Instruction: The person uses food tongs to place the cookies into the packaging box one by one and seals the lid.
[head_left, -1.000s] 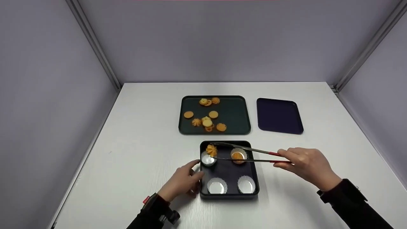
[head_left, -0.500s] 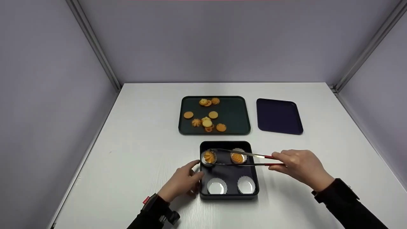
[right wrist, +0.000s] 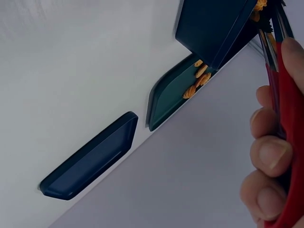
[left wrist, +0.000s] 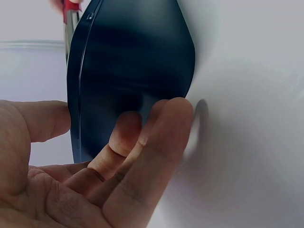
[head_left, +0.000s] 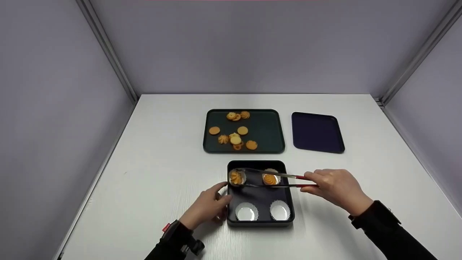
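A dark rectangular baking pan (head_left: 260,195) holds several pale paper cups, two at the front and two at the back. My left hand (head_left: 207,207) touches the pan's left side; in the left wrist view the thumb meets the rim and the other fingers rest along the outer wall (left wrist: 137,57). My right hand (head_left: 335,187) holds red-handled metal tongs (head_left: 294,177), gripped by the handles (right wrist: 289,109). Their tips stand on either side of a ridged cookie (head_left: 236,177) in the back-left cup; whether they still pinch it is unclear. A swirled cookie (head_left: 269,179) sits in the back-right cup.
Behind the pan lies a green tray (head_left: 267,133) with several cookies, some overlapping. A flat dark blue tray (head_left: 317,131) lies to its right. The front-left cup (head_left: 247,212) and front-right cup (head_left: 280,210) show bare insides. Grey walls enclose the white table (head_left: 162,144).
The ridged cookie has come down into the back-left cup from above it. My right hand and the tongs have shifted left. My left hand has stayed against the pan.
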Available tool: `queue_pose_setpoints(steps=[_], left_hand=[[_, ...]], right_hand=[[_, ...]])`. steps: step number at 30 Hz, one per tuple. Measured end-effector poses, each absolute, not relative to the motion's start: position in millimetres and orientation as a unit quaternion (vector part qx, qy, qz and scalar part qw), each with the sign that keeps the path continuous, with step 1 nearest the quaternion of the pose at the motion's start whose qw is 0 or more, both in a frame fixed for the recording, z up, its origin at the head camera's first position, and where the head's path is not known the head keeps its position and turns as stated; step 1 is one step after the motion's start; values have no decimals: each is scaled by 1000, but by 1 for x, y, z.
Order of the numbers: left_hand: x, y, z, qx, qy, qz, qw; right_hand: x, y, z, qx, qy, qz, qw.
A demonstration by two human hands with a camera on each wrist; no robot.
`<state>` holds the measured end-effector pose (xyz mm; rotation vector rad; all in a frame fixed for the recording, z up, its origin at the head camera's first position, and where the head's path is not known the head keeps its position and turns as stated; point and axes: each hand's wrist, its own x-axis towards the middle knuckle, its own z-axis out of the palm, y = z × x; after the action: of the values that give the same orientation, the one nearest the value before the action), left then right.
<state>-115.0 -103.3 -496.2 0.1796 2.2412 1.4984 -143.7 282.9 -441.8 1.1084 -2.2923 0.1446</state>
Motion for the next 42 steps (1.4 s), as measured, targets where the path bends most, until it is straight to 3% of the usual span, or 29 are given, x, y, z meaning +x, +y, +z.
queue_pose_setpoints(steps=[21, 33, 42], left_hand=[[-116, -102, -497, 64, 806, 547, 218], [-116, -102, -498, 65, 805, 549, 216], [-114, -103, -498, 66, 810, 543, 213]], right_hand=[[-142, 284, -441, 393, -873, 60, 283], [-147, 293, -435, 394, -858, 75, 322], [-148, 296, -433, 385, -861, 100, 316]])
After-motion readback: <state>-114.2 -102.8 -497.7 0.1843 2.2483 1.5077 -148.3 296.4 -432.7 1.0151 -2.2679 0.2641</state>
